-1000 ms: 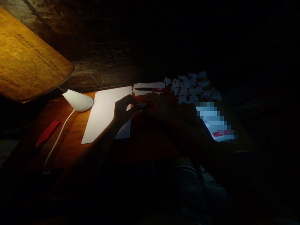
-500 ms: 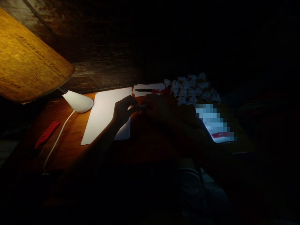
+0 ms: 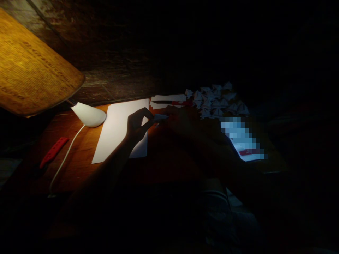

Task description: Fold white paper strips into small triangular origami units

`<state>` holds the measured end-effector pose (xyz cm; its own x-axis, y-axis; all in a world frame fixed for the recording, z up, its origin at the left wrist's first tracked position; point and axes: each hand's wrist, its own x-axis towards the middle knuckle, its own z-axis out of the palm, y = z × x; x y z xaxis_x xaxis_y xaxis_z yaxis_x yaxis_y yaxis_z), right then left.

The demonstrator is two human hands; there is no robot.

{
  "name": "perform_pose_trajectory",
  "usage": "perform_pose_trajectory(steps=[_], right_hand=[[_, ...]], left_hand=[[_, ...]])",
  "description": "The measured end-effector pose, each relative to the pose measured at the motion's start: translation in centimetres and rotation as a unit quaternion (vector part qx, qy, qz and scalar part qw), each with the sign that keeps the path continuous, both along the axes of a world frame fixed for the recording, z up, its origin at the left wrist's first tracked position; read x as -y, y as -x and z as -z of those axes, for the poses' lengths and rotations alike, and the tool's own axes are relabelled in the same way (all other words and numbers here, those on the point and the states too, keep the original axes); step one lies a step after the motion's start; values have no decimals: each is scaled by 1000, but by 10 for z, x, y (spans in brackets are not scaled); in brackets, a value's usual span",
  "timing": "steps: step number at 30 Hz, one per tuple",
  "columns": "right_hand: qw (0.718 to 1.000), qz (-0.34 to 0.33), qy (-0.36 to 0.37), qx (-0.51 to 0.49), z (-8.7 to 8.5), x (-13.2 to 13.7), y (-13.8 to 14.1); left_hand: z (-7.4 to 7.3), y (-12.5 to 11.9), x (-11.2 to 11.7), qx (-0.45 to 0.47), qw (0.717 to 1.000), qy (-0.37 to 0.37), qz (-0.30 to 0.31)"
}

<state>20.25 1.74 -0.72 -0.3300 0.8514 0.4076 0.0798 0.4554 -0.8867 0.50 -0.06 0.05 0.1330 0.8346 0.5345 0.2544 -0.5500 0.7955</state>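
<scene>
A small folded piece of paper (image 3: 160,117) is pinched between my two hands above the table. My left hand (image 3: 137,123) is closed on its left end with thumb and forefinger, over the edge of a stack of white paper sheets (image 3: 116,130). At the paper's right end is my right hand (image 3: 176,118), closed on it; deep shadow hides most of its fingers. Just behind the hands, a knife (image 3: 162,102) with a dark blade and red handle lies on small cut paper pieces (image 3: 169,97). Several folded paper shapes (image 3: 212,100) sit in a cluster to the right.
A lamp with a yellow-lit shade (image 3: 39,67) and white base (image 3: 91,116) stands at the left, its white cord (image 3: 67,151) trailing forward. Near it lies a red power strip (image 3: 54,151). A lit phone (image 3: 242,139) rests on the wooden table (image 3: 79,169) at the right.
The folded paper now shows more plainly between my fingers, its face turned into view. My left hand has shifted slightly left and its fingertips have drawn away from the right hand's.
</scene>
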Motion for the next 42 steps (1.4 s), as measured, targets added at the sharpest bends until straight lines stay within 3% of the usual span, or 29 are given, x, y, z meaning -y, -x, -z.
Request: perform_pose_trajectory(steps=[7, 14, 18, 24, 32, 38, 42], right_hand=[[996, -59, 52, 44, 6, -1, -1], [989, -106, 100, -30, -2, 3, -4], [993, -77, 82, -23, 2, -2, -3], [994, -48, 91, -22, 4, -4, -5], [995, -64, 78, -8, -1, -1, -7], [994, -89, 69, -10, 2, -4, -9], [999, -40, -1, 30, 5, -4, -10]], left_hand=[[-3, -6, 5, 10, 990, 117, 80], [4, -5, -3, 99, 989, 110, 24], [7, -1, -9, 118, 987, 108, 6], [6, -4, -4, 118, 983, 131, 42], [4, -8, -1, 91, 978, 177, 61], [-1, -6, 3, 86, 966, 241, 29], [-4, -4, 3, 67, 968, 241, 6]])
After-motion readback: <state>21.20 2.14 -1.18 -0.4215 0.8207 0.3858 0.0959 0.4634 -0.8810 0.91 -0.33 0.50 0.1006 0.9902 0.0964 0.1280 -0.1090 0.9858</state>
